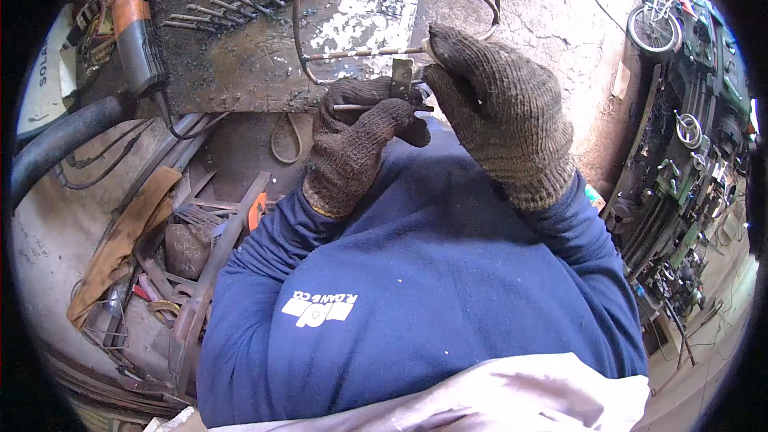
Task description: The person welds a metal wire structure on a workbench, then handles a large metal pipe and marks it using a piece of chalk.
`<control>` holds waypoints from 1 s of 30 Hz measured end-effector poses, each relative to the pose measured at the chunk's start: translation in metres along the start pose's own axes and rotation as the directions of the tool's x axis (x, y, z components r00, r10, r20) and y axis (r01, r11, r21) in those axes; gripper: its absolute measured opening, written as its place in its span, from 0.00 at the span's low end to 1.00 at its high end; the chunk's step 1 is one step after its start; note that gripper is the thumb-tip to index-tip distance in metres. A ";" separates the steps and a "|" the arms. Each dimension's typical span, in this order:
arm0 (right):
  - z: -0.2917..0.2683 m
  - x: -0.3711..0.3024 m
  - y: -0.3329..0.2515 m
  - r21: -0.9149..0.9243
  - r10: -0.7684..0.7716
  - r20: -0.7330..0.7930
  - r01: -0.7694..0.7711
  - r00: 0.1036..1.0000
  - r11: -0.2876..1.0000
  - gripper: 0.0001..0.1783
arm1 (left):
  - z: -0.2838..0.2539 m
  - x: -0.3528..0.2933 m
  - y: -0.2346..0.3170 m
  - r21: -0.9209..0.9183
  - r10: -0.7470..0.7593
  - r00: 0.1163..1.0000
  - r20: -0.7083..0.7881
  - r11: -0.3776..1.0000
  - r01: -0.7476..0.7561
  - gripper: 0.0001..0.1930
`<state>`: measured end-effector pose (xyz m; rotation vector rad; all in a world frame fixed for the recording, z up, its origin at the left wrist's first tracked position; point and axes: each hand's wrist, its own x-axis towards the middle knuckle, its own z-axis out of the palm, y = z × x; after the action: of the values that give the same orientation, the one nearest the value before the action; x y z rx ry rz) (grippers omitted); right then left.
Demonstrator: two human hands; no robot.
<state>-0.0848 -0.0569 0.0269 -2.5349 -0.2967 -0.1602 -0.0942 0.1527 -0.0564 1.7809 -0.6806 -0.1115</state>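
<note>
My left hand (346,152), in a brown knitted glove, is closed around a small metal piece (402,78) with a flat upright plate. A thin rod (348,107) lies across its fingers, beside the plate. Close by on the right, my right hand (516,108), gloved the same way, has its fingers bent together near the plate. A pale tip shows at its fingertips, but what it grips is mostly hidden. Just beyond both hands, a bent brown rod loop (298,12) reaches over the bench edge, and part of it passes behind the right glove.
An orange and black angle grinder (134,28) rests at the left of the worn metal-topped bench (240,80). Several short rods (232,0) stick out at the back. Scrap metal and a brown cloth (128,240) lie lower left. A bicycle (656,24) and machine parts (680,184) stand at right.
</note>
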 end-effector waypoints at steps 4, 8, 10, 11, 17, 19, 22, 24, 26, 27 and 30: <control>-0.001 -0.005 -0.003 -0.037 0.022 0.044 -0.020 0.999 0.999 0.17 | 0.007 0.000 0.001 -0.341 -0.182 0.982 -0.060 0.928 0.151 0.06; -0.007 -0.011 -0.005 0.023 0.068 0.043 -0.069 0.997 0.997 0.18 | 0.007 0.005 0.015 -0.741 -0.560 0.825 0.081 0.520 0.426 0.06; -0.009 -0.012 -0.004 0.058 0.115 0.023 -0.116 0.993 0.992 0.18 | 0.006 0.010 0.020 -0.682 -0.543 0.836 0.075 0.584 0.440 0.06; -0.011 -0.012 -0.002 0.052 0.121 0.015 -0.121 0.993 0.991 0.18 | 0.005 0.015 0.025 -0.639 -0.516 0.855 0.054 0.640 0.426 0.06; -0.010 -0.024 0.012 0.131 0.194 -0.042 -0.187 0.980 0.973 0.18 | 0.013 0.028 0.031 -0.662 -0.604 0.791 0.103 0.552 0.507 0.08; -0.009 -0.026 0.016 0.143 0.203 -0.042 -0.195 0.978 0.970 0.18 | 0.014 0.032 0.032 -0.659 -0.637 0.759 0.133 0.515 0.548 0.08; -0.007 -0.027 0.020 0.156 0.210 -0.031 -0.203 0.977 0.967 0.18 | 0.015 0.036 0.036 -0.684 -0.689 0.710 0.146 0.448 0.576 0.08; -0.008 -0.025 0.019 0.164 0.234 -0.010 -0.229 0.972 0.960 0.18 | 0.017 0.036 0.038 -0.695 -0.707 0.695 0.136 0.432 0.575 0.09; -0.007 -0.026 0.020 0.167 0.217 -0.010 -0.213 0.976 0.963 0.18 | 0.019 0.035 0.040 -0.712 -0.715 0.691 0.110 0.429 0.556 0.09; -0.006 -0.026 0.021 0.165 0.213 -0.011 -0.208 0.977 0.964 0.18 | 0.020 0.035 0.039 -0.720 -0.717 0.690 0.102 0.425 0.548 0.09; -0.005 -0.026 0.025 0.164 0.168 -0.032 -0.161 0.985 0.973 0.18 | 0.023 0.033 0.034 -0.656 -0.661 0.746 0.076 0.531 0.537 0.09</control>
<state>-0.1039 -0.0845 0.0130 -2.3788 -0.0769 -0.1240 -0.0896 0.1113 -0.0247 1.2346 0.1687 -0.5850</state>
